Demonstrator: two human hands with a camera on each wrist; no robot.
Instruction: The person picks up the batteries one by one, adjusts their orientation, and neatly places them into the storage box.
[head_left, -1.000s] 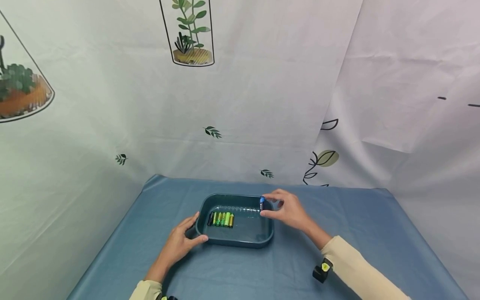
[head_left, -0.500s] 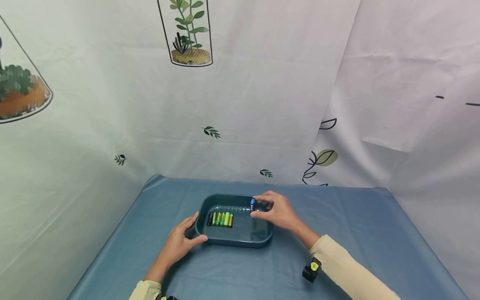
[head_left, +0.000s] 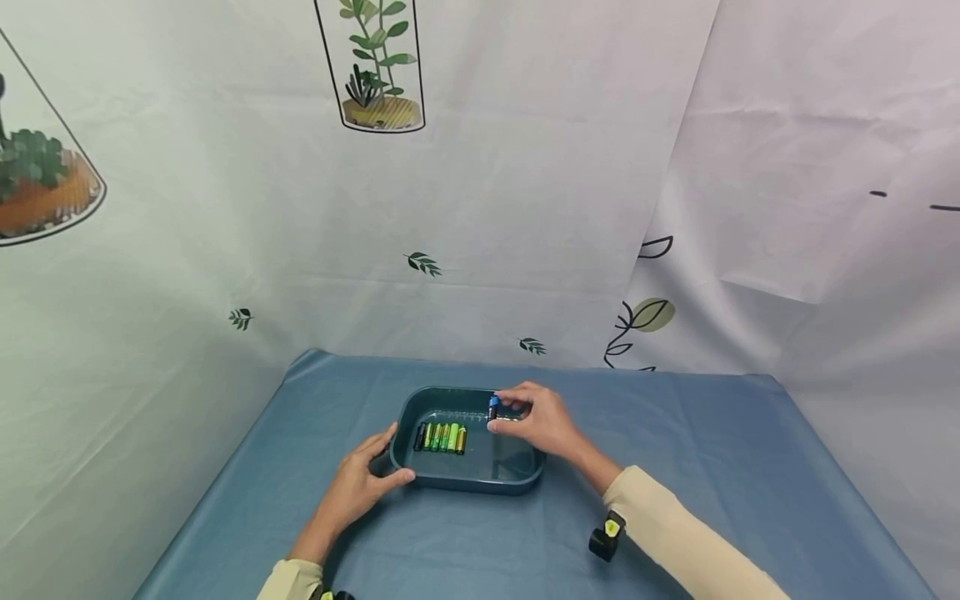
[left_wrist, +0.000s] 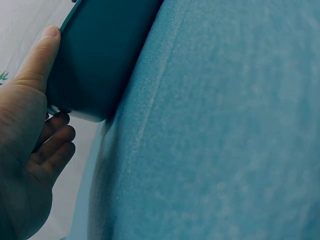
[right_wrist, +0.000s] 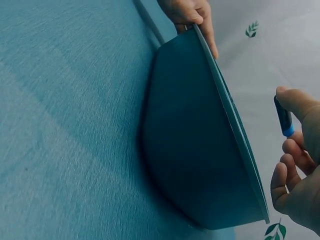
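Note:
A blue and black battery (head_left: 492, 409) stands nearly upright above the dark teal tray (head_left: 483, 467), pinched between the thumb and forefinger of my right hand (head_left: 546, 423). The right wrist view shows that battery (right_wrist: 284, 117) beyond the tray's rim, its blue end toward the curled lower fingers. Inside the tray, at left, several green, yellow and dark batteries (head_left: 453, 438) lie side by side in a row. My left hand (head_left: 354, 490) spans the tray's front left corner, its thumb and forefinger extended against the rim. In the left wrist view its other fingers bend loosely beside the tray.
Blue cloth (head_left: 480, 550) covers the table beneath the tray. A pale patterned curtain (head_left: 525, 208) rises behind and at both sides. A black wrist camera (head_left: 603, 542) hangs below the right sleeve (head_left: 675, 525).
My right hand has moved left over the tray with the blue and black battery, toward the row. The left hand and the row of batteries have stayed in place.

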